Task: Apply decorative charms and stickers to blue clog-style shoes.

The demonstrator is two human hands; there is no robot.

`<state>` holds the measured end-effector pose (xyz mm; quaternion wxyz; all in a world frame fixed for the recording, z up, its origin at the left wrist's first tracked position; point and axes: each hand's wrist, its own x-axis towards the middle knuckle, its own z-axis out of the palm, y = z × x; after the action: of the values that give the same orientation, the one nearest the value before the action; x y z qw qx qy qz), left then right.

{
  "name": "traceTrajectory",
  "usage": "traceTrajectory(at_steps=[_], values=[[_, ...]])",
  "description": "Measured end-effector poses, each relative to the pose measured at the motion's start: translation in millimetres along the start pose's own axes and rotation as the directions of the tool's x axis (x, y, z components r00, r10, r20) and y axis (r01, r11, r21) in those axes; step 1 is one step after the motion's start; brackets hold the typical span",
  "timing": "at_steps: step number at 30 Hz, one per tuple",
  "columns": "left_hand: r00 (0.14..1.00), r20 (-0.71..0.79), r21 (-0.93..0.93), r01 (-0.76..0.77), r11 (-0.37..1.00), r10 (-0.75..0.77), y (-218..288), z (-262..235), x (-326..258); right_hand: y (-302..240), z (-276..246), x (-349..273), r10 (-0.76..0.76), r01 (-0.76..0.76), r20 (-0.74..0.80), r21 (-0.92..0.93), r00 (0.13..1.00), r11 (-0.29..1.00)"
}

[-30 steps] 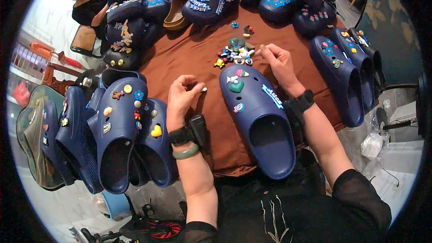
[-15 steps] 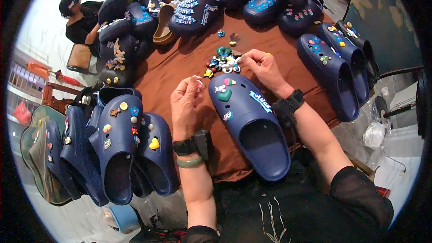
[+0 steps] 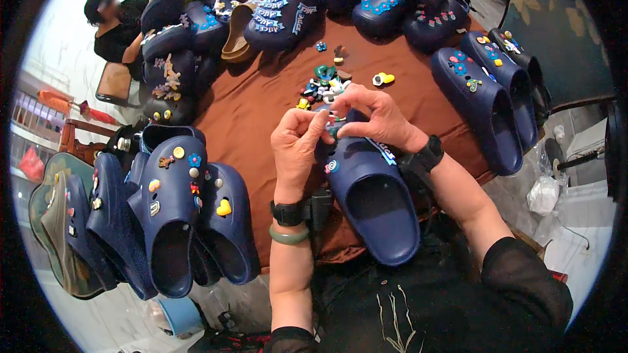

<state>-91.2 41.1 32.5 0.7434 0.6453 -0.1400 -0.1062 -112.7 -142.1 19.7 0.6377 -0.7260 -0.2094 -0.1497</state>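
Observation:
My left hand point(image 3: 297, 147) is closed in a pinch on a small, pale shoe charm point(image 3: 324, 112), mostly covered by the fingertips. Close against it, my right hand point(image 3: 379, 117) curves over the toe, its thumb and forefinger spread apart with nothing clear between them. Under both hands rests a navy clog point(image 3: 373, 216), its heel toward me. A swirl charm point(image 3: 332, 166) and a blue-and-white lettered charm show on its upper; my fingers partly hide the other charms. Just beyond the toe lies a heap of loose charms point(image 3: 320, 82).
Several decorated navy clogs point(image 3: 171, 186) stand at the left, and more point(image 3: 481, 101) at the right. Piled clogs point(image 3: 288, 19) line the far side of the brown cloth point(image 3: 242, 101). A yellow charm point(image 3: 384, 79) lies right of the heap. A person point(image 3: 118, 29) sits far left.
My left hand has moved right and up to the clog's toe. The right hand has come back from the charm heap to meet it, uncovering the yellow charm.

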Motion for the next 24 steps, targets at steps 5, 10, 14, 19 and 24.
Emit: traceTrajectory(at_steps=[5,10,14,19,24], values=[[0.996,0.032,-0.009,-0.085,0.996,0.085,-1.4,4.6,0.2,4.7,-1.9,2.0,-0.127,0.127,0.015,-0.237,0.992,0.963],[0.998,-0.064,0.039,0.014,0.999,-0.011,7.8,-1.5,-1.6,8.3,-0.1,4.7,0.017,-0.003,-0.079,0.171,0.997,0.985],[0.943,-0.288,0.000,-0.174,0.985,0.167,-12.2,-13.8,10.5,1.7,-33.9,3.0,0.416,-0.412,0.075,0.384,0.906,0.826],[0.957,-0.270,0.040,-0.101,0.994,0.108,-15.8,-14.7,11.7,2.9,-48.1,3.9,0.373,-0.399,0.284,0.039,0.883,0.916],[0.982,-0.066,0.182,-0.163,0.970,0.178,-25.6,-3.5,14.1,9.2,-50.1,4.2,0.253,-0.292,0.394,0.040,0.883,0.956]])
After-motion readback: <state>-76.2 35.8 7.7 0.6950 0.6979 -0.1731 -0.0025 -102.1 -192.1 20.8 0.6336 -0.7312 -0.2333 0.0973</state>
